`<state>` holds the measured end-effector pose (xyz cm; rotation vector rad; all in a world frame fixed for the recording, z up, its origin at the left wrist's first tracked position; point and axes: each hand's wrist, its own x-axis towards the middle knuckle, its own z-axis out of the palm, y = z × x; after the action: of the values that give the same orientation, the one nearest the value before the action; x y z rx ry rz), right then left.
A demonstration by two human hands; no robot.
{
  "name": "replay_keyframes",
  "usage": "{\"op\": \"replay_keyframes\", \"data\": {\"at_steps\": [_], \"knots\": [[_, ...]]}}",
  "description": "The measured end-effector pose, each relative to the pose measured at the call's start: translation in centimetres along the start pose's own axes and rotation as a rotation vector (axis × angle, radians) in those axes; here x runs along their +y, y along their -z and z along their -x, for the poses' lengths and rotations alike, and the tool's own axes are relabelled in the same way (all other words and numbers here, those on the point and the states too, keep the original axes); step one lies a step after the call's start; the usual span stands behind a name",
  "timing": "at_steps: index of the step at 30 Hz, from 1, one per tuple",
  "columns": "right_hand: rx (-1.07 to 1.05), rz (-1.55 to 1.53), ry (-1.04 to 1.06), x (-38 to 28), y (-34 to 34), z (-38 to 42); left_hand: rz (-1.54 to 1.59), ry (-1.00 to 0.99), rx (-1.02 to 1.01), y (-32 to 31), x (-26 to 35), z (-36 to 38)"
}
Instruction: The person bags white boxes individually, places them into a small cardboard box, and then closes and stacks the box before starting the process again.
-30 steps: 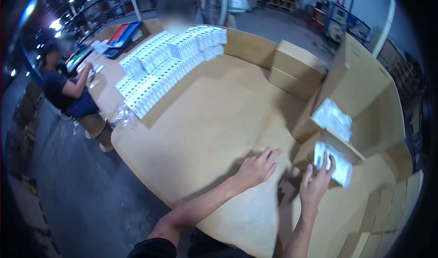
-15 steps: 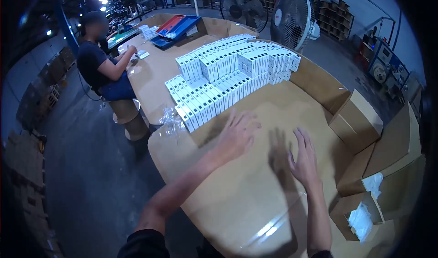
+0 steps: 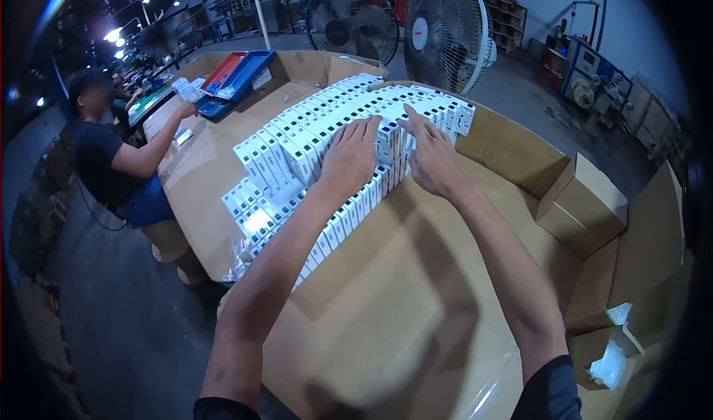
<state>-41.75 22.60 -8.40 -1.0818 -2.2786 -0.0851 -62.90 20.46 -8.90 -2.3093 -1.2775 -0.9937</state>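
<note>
Rows of white boxes (image 3: 282, 152) with small dark squares stand packed side by side on the cardboard-covered table, with an upper layer over a lower one. My left hand (image 3: 350, 156) lies on the front part of the upper layer, its fingers stretched forward over the boxes. My right hand (image 3: 432, 152) is at the right of the same group, fingers extended along the boxes' near side. Between the two hands the end of a raised block of boxes shows. Neither hand is wrapped round a box.
Cardboard walls (image 3: 505, 141) edge the table (image 3: 356, 346). Open cartons (image 3: 583, 204) stand at the right, one with clear plastic bags (image 3: 609, 364). Red and blue trays (image 3: 238, 86) are at the back left. A co-worker (image 3: 111, 145) sits at left; fans (image 3: 449, 34) stand behind.
Both hands have moved forward from above the bare cardboard onto the white boxes and closer together. The view has shifted, so the co-worker and trays appear further left.
</note>
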Motion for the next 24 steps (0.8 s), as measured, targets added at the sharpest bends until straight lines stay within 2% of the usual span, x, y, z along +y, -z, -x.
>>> {"op": "replay_keyframes", "data": {"at_steps": [3,10,16,19,20,23,24], "knots": [[0.0,0.105,0.055,0.4,-0.7,-1.6,-0.023,0.017,-0.046,-0.8,-0.6,-0.1],[-0.043,0.212,0.035,-0.4,-0.5,-2.7,0.018,-0.012,0.062,-1.1,-0.9,0.2],[-0.079,-0.036,-0.023,-0.8,0.7,-2.3,-0.03,0.0,-0.005,0.5,-0.4,0.7],[-0.001,-0.209,-0.083,-2.7,3.9,1.2,0.077,0.05,0.074,2.5,2.9,1.8],[0.124,-0.224,-0.022,-2.5,4.2,3.0,0.117,0.06,0.082,3.5,4.4,2.1],[0.006,-0.549,-0.323,-4.7,9.8,9.7,0.24,0.056,0.127,5.4,9.9,3.5],[0.064,-0.638,-0.334,-4.9,11.2,12.4,0.282,0.031,0.131,6.1,12.2,4.0]]}}
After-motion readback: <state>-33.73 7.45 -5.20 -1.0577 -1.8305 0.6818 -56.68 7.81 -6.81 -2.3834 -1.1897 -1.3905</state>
